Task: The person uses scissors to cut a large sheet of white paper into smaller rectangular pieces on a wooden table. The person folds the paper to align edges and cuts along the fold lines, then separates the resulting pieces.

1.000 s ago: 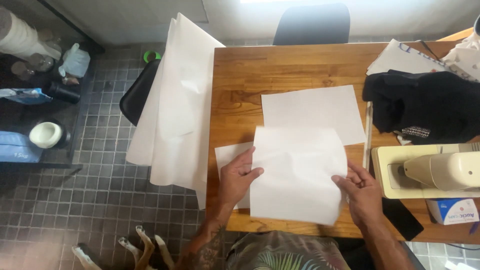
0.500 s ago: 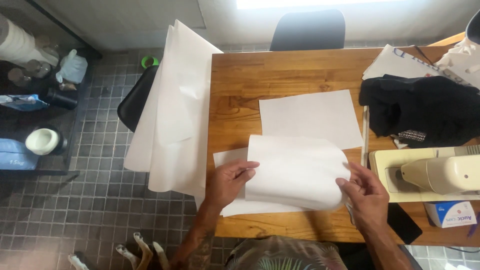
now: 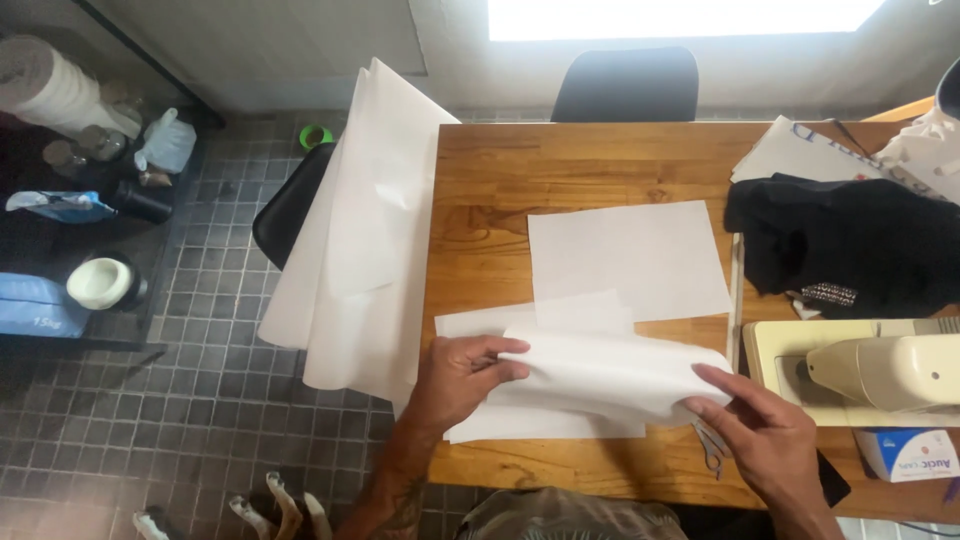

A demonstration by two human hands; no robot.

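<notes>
Paper sheet [image 3: 610, 375], white and curled over on itself, is held at both ends above the near part of the wooden table [image 3: 500, 190]. Left hand [image 3: 460, 380] pinches its left edge between thumb and fingers; right hand [image 3: 765, 440] grips the right end, fingers stretched along the fold. Under the hands lie more flat white sheets [image 3: 530, 425]. Small scissors [image 3: 710, 448] lie just beside the right hand. Beyond, a larger sheet [image 3: 625, 255] lies flat. Right of the right hand stands a cream sewing machine [image 3: 880, 370], black fabric [image 3: 850, 245] behind it. Left of the left hand, large paper [image 3: 365, 240] drapes over the table's edge.
</notes>
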